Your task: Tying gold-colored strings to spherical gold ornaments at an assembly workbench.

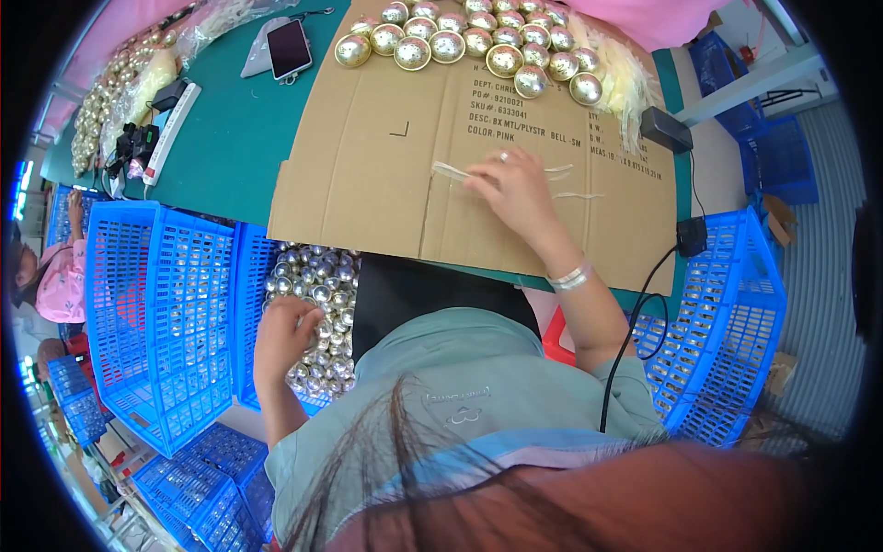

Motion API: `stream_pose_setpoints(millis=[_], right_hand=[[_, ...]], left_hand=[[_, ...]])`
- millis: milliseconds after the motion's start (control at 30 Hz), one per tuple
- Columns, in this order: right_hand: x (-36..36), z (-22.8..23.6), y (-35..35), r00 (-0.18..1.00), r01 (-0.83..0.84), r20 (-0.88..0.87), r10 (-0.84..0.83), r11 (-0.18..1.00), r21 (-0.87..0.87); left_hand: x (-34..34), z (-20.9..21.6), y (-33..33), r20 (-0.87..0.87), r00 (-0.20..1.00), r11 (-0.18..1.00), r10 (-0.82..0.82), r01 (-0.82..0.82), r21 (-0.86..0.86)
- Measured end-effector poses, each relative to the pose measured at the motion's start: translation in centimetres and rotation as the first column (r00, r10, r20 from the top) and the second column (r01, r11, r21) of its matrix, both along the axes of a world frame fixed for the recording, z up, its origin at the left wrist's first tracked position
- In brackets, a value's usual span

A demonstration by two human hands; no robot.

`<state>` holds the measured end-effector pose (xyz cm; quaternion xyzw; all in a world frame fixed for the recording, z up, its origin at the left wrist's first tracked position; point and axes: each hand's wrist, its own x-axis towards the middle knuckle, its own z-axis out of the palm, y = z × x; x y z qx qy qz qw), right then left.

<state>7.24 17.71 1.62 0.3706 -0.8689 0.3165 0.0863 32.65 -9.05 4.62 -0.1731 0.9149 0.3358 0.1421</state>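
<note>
Head view: right hand (515,189), half-curled over pale strips (448,170); left hand (285,333), loosely curled over shiny balls (321,293); holds unclear. Possible fault: tangling, from loose-lying strips.

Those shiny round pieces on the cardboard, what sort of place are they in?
Probably a workshop or factory floor: many shiny round pieces lie on the cardboard, more lie in a blue crate, and other blue crates stand around.
</note>
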Motion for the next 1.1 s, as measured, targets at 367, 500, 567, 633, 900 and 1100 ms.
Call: stream_pose_setpoints(millis=[367, 500, 567, 633, 900, 1100], right_hand=[[-1.9, 0.5, -1.0, 0.939, 0.186, 0.329, -0.100, 0.952, -0.242], [-1.3, 2.8, 1.1, 0.728, 0.384, 0.685, 0.011, 0.821, -0.422], [-1.2, 2.6, 2.2, 0.692, 0.423, 0.718, 0.080, 0.760, -0.493], [-1.7, 2.5, 3.0, 0.650, 0.463, 0.744, 0.157, 0.694, -0.551], [-3.8, 3.0, 1.7, 0.619, 0.424, 0.746, 0.246, 0.695, -0.581], [-2.9, -1.1, -0.8, 0.874, 0.161, 0.479, 0.084, 0.880, -0.448]], left_hand=[[-24.6, -0.8, 1.0, -0.709, 0.704, 0.999, -0.047, 0.019, -0.048], [-34.0, -2.6, 2.9, -0.743, 0.592, 0.901, -0.310, -0.067, -0.430], [-35.4, -3.0, 4.0, -0.621, 0.701, 0.832, -0.352, -0.070, -0.551], [-36.5, -5.0, 4.0, -0.597, 0.718, 0.742, -0.358, -0.170, -0.649], [-30.9, -3.5, 6.1, -0.594, 0.782, 0.945, 0.189, 0.019, 0.325], [-22.5, -0.7, 8.7, -0.462, 0.880, 0.718, 0.111, 0.250, 0.649]])
